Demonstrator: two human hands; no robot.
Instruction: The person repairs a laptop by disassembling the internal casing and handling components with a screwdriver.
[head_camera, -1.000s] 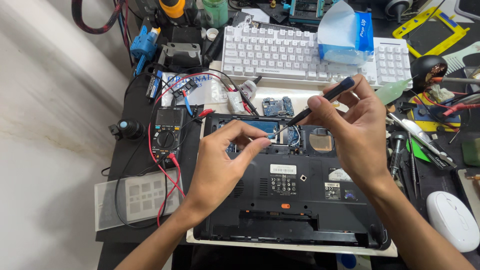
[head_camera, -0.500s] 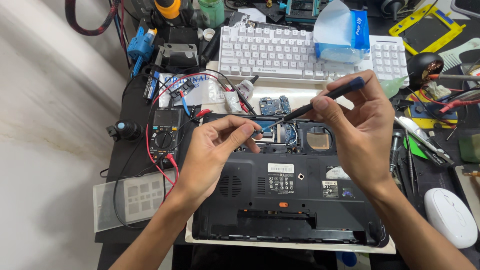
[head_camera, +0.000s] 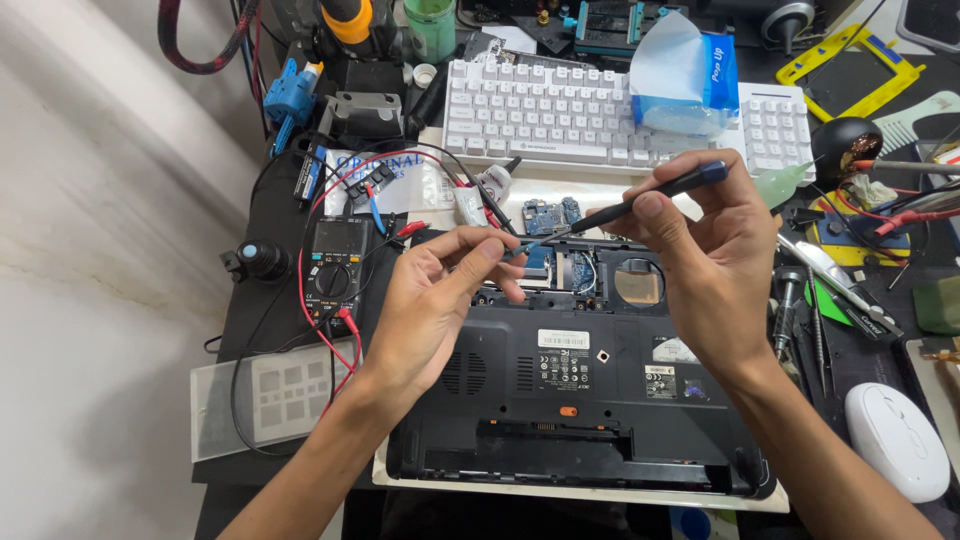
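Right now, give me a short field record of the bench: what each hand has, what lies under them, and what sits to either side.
left hand: left hand pinches the tip of the screwdriver between fingertips
right hand: right hand in a closed grip on the dark slim screwdriver with blue cap
under hands: black upturned laptop base, one bay open
left side: black multimeter with red leads
right side: white oval mouse
behind: white keyboard
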